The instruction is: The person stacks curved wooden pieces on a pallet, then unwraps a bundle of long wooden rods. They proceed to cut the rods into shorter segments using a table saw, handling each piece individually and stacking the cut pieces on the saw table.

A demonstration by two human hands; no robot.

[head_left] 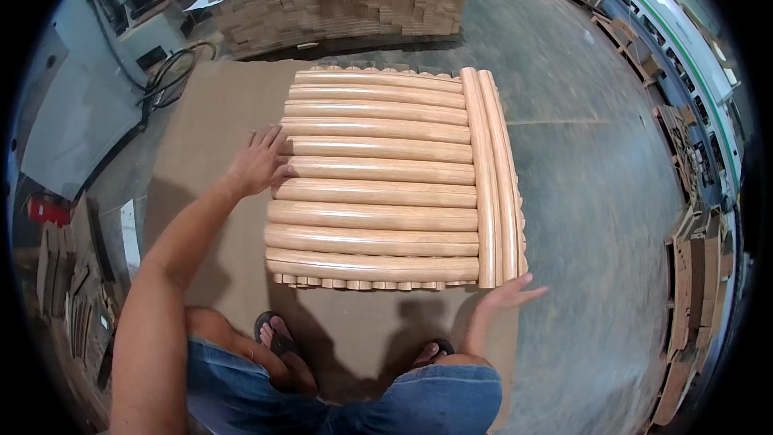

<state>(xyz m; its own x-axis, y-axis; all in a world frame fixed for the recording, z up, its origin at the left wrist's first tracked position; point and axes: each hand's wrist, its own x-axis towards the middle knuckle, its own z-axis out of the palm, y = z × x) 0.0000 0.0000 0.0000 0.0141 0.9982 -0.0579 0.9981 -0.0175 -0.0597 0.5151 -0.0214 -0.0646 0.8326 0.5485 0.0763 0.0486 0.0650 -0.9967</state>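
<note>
Under my left hand, open with fingers spread flat against the left ends of the curved wooden pieces, the stack sits square on a brown board laid on the concrete floor. I judge this a squaring-up step: the rows lie crosswise between my hands, two more pieces run lengthwise along their right ends, and the next move would call for even pressure from both sides so no layer slides. My right hand, open and holding nothing, rests palm-down at the stack's near right corner. Far left of my left hand stands a small red box; beyond the stack rise piled cardboard-coloured blanks. No labels are readable from here.
</note>
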